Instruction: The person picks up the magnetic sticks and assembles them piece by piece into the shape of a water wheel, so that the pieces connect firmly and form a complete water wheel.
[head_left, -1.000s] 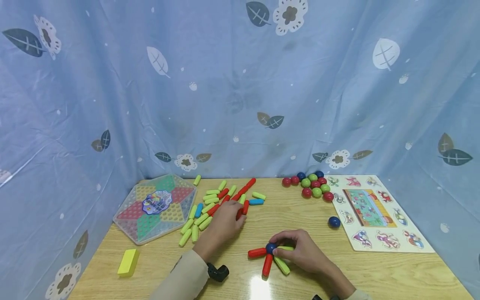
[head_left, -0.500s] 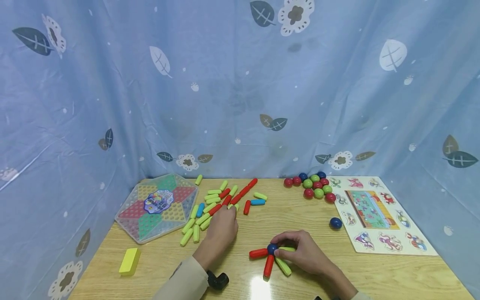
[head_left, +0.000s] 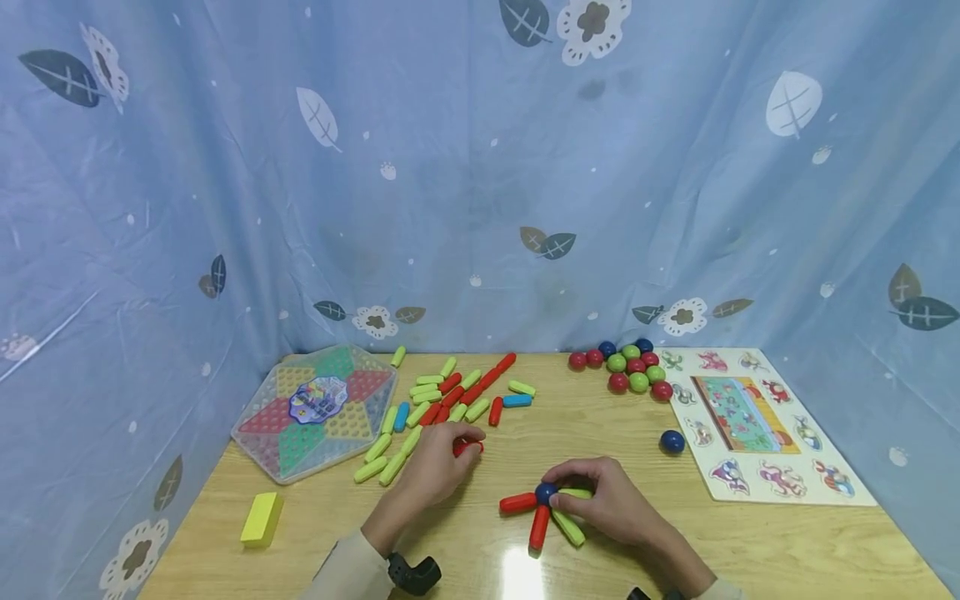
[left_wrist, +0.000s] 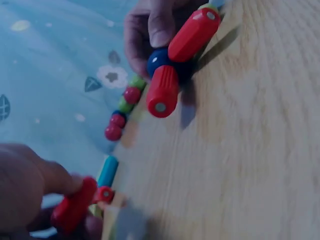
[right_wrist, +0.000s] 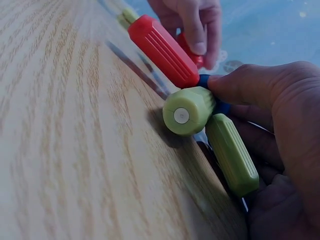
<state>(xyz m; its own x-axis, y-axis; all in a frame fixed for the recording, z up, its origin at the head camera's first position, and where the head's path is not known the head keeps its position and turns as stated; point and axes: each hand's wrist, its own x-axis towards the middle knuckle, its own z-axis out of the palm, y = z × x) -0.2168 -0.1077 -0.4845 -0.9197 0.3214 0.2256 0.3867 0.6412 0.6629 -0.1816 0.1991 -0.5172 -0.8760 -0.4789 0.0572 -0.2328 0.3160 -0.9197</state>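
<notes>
My left hand [head_left: 435,465] pinches a red magnetic stick [left_wrist: 75,205] between thumb and fingers, just in front of the stick pile; the hand partly covers it in the head view. My right hand [head_left: 613,502] grips a dark blue ball [head_left: 546,493] with thumb and fingertips. Around that ball sit two red sticks, one pointing left [head_left: 517,503] and one toward me, and two yellow-green sticks [head_left: 567,528] on its right side. The right wrist view shows a round metal end on one green stick [right_wrist: 187,111]. Part of the ball is hidden by my fingers.
Loose yellow-green, red and blue sticks [head_left: 487,379] lie behind my left hand. A hexagonal game board [head_left: 262,417] and yellow block [head_left: 262,519] are at left. Several coloured balls [head_left: 632,367], a lone blue ball [head_left: 672,442] and a picture puzzle board [head_left: 817,487] occupy the right.
My left hand first reaches into the pile, then draws back toward me with a red stick. Some sticks in the pile have shifted. My right hand stays on the blue ball.
</notes>
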